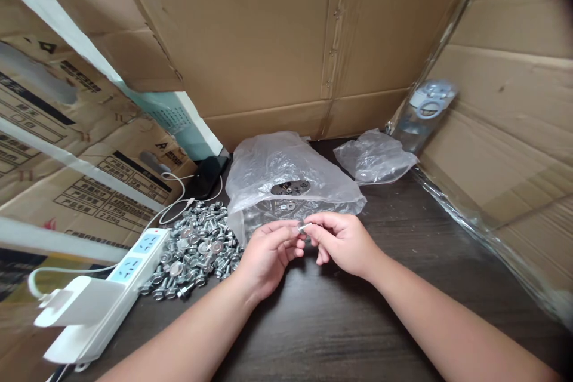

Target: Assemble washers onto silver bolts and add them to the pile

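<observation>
A small silver bolt is pinched between the fingertips of both hands, just above the dark table. My left hand grips it from the left, thumb and forefinger together, other fingers curled. From the right, my right hand closes thumb and fingers on it; part of the bolt is hidden by the fingers. Beside my left hand lies a heap of silver flange bolts with several flat round metal pieces among them. Right behind the hands rests a translucent plastic bag, with small metal parts showing at its handle hole.
A smaller plastic bag and a clear bottle stand at the back right. On the left are a white power strip with a plugged-in charger, its cable, and a black phone. Cardboard walls enclose the table.
</observation>
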Available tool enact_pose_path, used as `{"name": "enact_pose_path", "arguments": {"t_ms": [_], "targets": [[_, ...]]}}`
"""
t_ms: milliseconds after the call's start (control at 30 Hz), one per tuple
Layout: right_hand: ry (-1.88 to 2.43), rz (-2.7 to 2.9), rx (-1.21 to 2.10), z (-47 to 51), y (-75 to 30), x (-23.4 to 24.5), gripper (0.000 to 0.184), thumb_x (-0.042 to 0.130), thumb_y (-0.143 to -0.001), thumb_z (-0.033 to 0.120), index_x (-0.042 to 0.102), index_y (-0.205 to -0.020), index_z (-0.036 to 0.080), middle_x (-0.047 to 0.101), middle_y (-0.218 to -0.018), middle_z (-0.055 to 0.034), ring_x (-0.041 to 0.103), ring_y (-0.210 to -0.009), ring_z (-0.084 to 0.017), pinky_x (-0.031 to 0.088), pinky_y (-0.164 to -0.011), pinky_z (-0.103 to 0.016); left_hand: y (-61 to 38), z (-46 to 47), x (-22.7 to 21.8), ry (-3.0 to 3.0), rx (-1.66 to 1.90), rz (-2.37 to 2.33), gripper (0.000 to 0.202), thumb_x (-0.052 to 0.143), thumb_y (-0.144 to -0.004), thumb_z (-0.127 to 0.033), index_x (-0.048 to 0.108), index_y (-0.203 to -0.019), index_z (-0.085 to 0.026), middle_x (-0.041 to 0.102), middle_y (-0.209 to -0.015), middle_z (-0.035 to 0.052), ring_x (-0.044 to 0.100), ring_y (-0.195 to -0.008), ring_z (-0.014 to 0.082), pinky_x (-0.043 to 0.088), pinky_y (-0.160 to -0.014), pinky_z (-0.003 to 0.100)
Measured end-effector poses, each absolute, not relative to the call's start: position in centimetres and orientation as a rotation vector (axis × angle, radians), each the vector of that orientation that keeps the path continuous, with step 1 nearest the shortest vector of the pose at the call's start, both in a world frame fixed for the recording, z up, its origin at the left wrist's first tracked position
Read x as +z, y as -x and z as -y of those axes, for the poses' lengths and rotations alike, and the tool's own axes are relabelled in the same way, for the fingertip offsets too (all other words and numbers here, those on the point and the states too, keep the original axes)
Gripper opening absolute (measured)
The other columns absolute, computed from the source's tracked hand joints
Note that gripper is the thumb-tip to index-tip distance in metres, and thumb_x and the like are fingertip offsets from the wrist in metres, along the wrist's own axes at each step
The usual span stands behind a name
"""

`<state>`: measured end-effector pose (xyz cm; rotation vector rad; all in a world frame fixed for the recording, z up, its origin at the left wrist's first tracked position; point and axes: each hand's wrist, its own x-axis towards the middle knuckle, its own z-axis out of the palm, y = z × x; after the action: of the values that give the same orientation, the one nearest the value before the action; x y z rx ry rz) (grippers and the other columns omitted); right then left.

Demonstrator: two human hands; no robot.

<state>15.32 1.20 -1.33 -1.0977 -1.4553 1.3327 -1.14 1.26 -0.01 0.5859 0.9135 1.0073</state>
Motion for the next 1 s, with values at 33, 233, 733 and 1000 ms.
{"name": "enact_pose_path", "arguments": {"t_ms": [33,233,733,1000], "targets": [[1.110,1.439,1.348,-1.26,-15.34,-1.39,0.029,0.064,-0.086,0.038,0.068,-0.099,0.013,0.057,-0.054,0.0038,0.057,-0.038,-0.010,0.047,-0.040,-0.019,1.15,-1.28,-0.01,-0.582,1.009,-0.916,0.022,0.077,-0.065,-0.011,0.069,-0.085,-0.006,0.071,-0.067,0.0098,0.064,-0.055,0.0121,0.054,-0.053,0.020],[1.094,1.307,1.438,-1.55,-15.20,-1.51,0.040,0.064,-0.085,0.042,0.066,-0.112,0.012,0.057,-0.064,0.0033,0.055,-0.036,-0.009,0.050,-0.038,-0.023,0.99,-1.18,0.21,-0.593,1.057,-0.930,0.023,0.080,-0.062,-0.011,0.070,-0.082,-0.006,0.070,-0.065,0.0082,0.062,-0.053,0.0109,0.053,-0.051,0.019],[1.042,1.243,1.446,-1.42,-14.83,-1.48,0.053,0.061,-0.087,0.034,0.056,-0.131,0.005,0.070,-0.078,-0.0050,0.069,-0.071,-0.017,0.059,-0.079,-0.039,0.53,-0.92,0.44,-0.678,1.156,-0.937,0.020,0.085,-0.060,-0.016,0.074,-0.075,-0.008,0.071,-0.065,0.0068,0.063,-0.053,0.0104,0.052,-0.051,0.019],[1.023,1.241,1.485,-1.27,-14.55,-1.56,0.061,0.062,-0.086,0.043,0.055,-0.133,0.006,0.072,-0.080,-0.0069,0.071,-0.073,-0.019,0.059,-0.081,-0.041,0.70,-0.87,0.04,-0.774,1.163,-0.986,0.021,0.086,-0.061,-0.021,0.074,-0.074,-0.010,0.069,-0.062,0.0042,0.063,-0.055,0.0113,0.052,-0.053,0.020]]}}
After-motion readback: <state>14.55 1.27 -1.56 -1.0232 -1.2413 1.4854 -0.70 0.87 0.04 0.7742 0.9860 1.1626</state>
